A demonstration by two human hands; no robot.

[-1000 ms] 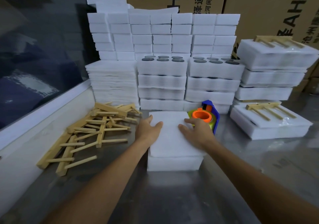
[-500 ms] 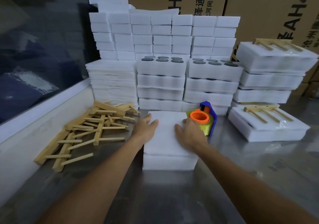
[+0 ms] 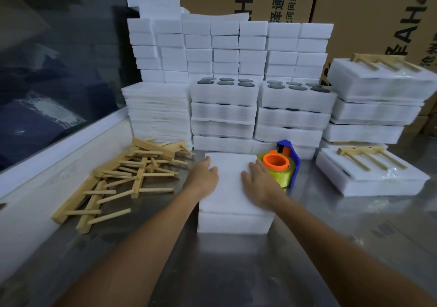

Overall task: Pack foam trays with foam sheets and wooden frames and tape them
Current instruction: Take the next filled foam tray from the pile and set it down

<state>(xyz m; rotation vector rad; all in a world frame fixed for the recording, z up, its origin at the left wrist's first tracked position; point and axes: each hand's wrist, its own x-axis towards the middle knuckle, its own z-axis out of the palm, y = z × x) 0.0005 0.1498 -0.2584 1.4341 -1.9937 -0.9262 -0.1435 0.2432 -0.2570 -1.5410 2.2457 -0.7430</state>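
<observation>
So the foam tray (image 3: 233, 222) sits mid-table with a foam sheet (image 3: 230, 181) laid over it; I have my left hand (image 3: 204, 179) and right hand (image 3: 260, 182) flat on top, fingers straight, gripping nothing. No wooden frame on it yet and no tape, I judge. The tape dispenser (image 3: 282, 164) waits just beside my right hand, wooden frames (image 3: 123, 179) left, finished packs (image 3: 371, 172) right.
</observation>
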